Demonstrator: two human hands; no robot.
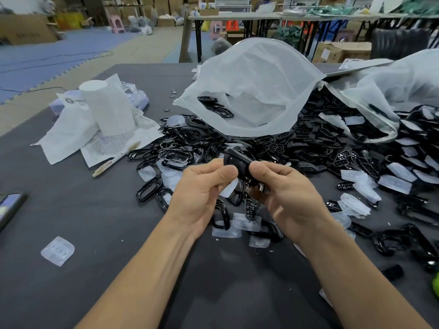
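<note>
Holding a small black plastic part [238,166] up over the dark table [107,269], both hands pinch it between them. The left hand [204,193] has thumb and curled fingers clamped on its left end, with a clear plastic insert [229,187] tucked underneath. The right hand [285,188] grips the right end. Just behind sits a big pile of black parts [297,148] and an open white bag [251,91].
</note>
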